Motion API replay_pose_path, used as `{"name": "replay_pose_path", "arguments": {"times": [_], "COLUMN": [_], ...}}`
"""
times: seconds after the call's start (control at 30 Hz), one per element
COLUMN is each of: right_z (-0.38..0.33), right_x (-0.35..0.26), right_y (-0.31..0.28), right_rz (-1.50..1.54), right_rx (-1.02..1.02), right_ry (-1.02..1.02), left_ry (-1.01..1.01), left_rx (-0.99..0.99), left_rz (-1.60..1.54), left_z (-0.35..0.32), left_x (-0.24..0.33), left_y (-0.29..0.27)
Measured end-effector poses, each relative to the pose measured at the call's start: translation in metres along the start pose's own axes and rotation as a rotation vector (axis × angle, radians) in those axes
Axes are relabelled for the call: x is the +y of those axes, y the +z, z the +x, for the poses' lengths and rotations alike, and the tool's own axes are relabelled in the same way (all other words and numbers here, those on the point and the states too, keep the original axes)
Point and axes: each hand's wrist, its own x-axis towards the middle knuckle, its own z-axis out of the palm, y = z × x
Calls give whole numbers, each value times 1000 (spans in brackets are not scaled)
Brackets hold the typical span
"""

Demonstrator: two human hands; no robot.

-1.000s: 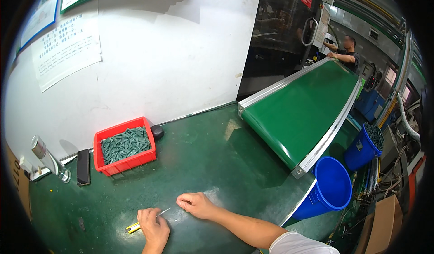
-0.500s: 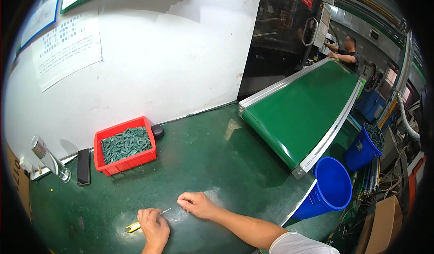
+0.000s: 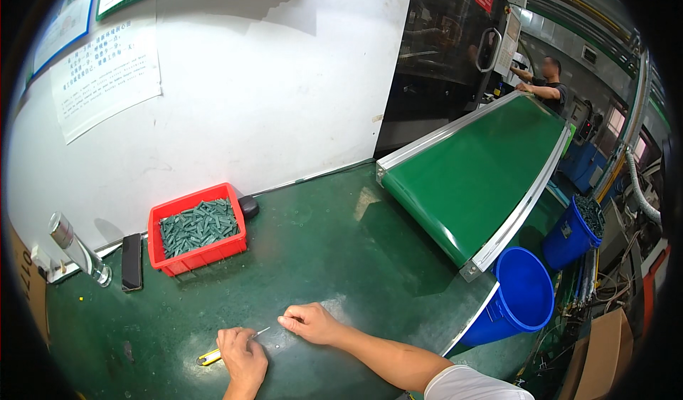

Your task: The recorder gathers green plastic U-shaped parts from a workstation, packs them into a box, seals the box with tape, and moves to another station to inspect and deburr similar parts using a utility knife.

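Observation:
My left hand (image 3: 242, 356), low in the middle of the view, is closed round a yellow utility knife (image 3: 208, 358). The handle's end sticks out to the left of the fingers, and the thin blade points up and right toward my other hand. Just beyond the blade tip, my right hand (image 3: 313, 324) is closed with thumb and fingers pressed together; anything in them is hidden or too small to make out. Both hands are low over the green tabletop (image 3: 306, 258). Farther off stands a red bin (image 3: 206, 255) heaped with small dark green pieces (image 3: 199, 225).
A dark flat case (image 3: 131, 262) and a clear bottle (image 3: 82, 256) are at the left by the white wall. The green conveyor belt (image 3: 477, 179) rises at the right, with blue buckets (image 3: 525, 290) beside it. A co-worker (image 3: 549, 87) stands at its far end, near a dark machine.

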Motion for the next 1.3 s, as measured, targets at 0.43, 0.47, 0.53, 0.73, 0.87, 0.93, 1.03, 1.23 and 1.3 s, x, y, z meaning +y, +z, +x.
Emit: {"name": "replay_pose_path", "arguments": {"times": [0.43,0.47,0.53,0.73,0.87,0.93,1.03,1.23,1.3], "right_z": [1,1,1,0,0,1,1,1,1], "right_x": [4,4,4,5,3,4,3,2,4], "right_y": [3,3,3,4,3,3,3,2,3], "right_rz": [-11,-13,-19,-27,-26,-26,-30,-26,-26], "right_rx": [26,25,23,22,22,22,22,6,9], "right_ry": [-12,-12,-11,-16,-17,-19,-27,-14,-17], "left_ry": [13,13,12,7,5,3,16,36,37], "left_rx": [12,13,13,12,8,4,16,46,49], "left_rz": [-4,-3,-3,-6,-5,-3,1,5,4], "left_z": [0,0,0,1,1,1,2,3,3], "left_x": [-1,0,0,1,2,2,2,5,5], "left_y": [0,0,0,0,0,-1,-1,-1,-1]}}
